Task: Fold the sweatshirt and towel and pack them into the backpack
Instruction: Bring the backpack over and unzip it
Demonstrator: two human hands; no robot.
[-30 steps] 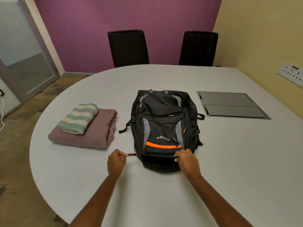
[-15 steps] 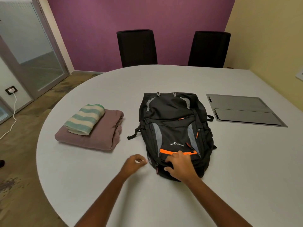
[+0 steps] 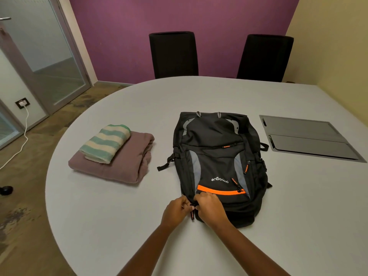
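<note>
Hands were apart a second ago (left off to the side, right flat on the bag); now left hand point(image 3: 175, 211) and right hand point(image 3: 210, 209) have closed together at the near-left corner of the backpack point(image 3: 217, 166), both pinching at the zipper pull point(image 3: 192, 215). Bag looks zipped up, so I'd say this is the opening step. Folded towel point(image 3: 106, 143) sits on the folded sweatshirt point(image 3: 129, 166), left of the bag on the table point(image 3: 119, 226), neither one packed.

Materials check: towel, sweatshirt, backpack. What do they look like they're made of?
Towel: looks like terry cloth, matte; fuzzy edge, green and cream stripes.
Sweatshirt: probably soft fleece knit, matte mauve; thick rounded folds.
Backpack: likely woven synthetic, nylon or polyester; faint sheen, crisp seams, orange trim.
</note>
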